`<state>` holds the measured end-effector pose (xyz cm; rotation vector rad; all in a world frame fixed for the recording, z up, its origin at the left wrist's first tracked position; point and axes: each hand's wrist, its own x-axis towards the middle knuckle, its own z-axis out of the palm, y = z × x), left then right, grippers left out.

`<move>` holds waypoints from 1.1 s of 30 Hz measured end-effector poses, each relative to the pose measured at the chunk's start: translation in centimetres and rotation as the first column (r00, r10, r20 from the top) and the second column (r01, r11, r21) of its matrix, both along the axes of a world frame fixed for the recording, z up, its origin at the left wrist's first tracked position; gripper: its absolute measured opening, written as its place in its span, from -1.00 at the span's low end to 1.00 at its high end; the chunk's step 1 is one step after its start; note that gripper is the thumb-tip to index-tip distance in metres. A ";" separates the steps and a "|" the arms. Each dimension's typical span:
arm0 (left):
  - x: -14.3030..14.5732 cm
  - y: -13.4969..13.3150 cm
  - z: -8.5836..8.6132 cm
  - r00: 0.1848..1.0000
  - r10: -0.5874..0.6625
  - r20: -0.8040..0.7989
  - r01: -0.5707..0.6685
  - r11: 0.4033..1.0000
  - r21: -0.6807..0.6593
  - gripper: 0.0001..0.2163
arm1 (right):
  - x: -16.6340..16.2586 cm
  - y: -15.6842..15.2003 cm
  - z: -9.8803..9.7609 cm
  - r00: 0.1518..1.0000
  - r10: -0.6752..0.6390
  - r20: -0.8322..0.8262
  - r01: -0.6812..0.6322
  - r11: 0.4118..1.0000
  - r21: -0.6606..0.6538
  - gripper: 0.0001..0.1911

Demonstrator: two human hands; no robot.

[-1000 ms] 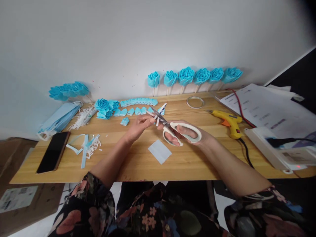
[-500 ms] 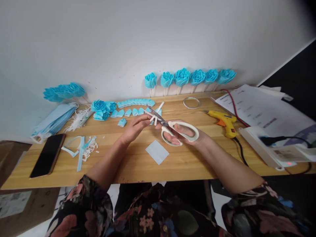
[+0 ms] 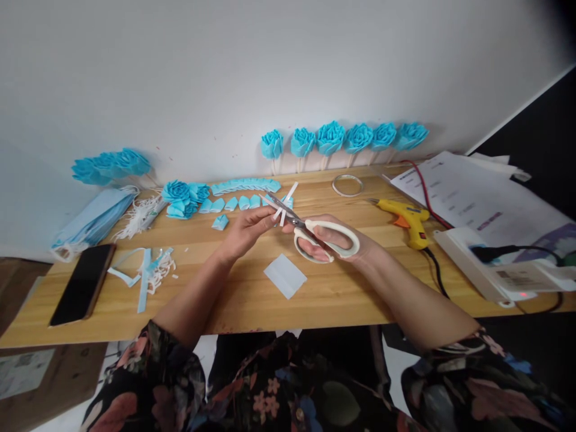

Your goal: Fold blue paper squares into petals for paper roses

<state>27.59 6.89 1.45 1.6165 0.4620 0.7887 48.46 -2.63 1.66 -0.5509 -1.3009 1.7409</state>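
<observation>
My right hand (image 3: 346, 243) grips white-handled scissors (image 3: 326, 239), fingers through the loops, blades pointing up-left and slightly apart. My left hand (image 3: 246, 231) pinches a thin white strip (image 3: 284, 207) that crosses the blades. Both hands hover above the middle of the wooden table (image 3: 252, 294). A pale blue square piece (image 3: 285, 275) lies flat just below the scissors. Small folded blue petals (image 3: 234, 204) lie in rows beyond my left hand.
Blue fabric roses on sticks (image 3: 344, 139) lean on the wall; more roses (image 3: 110, 165) at left. A yellow glue gun (image 3: 405, 215), tape ring (image 3: 347, 185), papers (image 3: 468, 192) and a white device (image 3: 495, 270) lie right. A black phone (image 3: 83, 282), face masks (image 3: 90, 219) and cut scraps (image 3: 148, 270) lie left.
The view has drifted slightly; my hands, the scissors and the strip keep almost the same pose, with the strip still between the blades.
</observation>
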 end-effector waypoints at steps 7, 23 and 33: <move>0.2 0.0 1.0 0.984 0.168 0.055 -0.157 0.974 -0.165 -0.73 | -0.4 -0.2 0.8 0.967 -0.005 0.257 0.011 1.000 -0.021 -0.40; 0.5 1.0 0.5 0.953 0.214 0.216 -0.137 0.937 -0.322 -0.50 | 0.1 0.0 0.2 0.990 -0.011 0.141 -0.003 0.995 0.104 -0.45; 1.1 0.6 -0.6 0.981 0.138 0.134 -0.089 0.945 -0.314 -0.43 | -0.1 -0.2 -0.1 0.994 0.003 0.106 -0.010 0.998 0.061 -0.48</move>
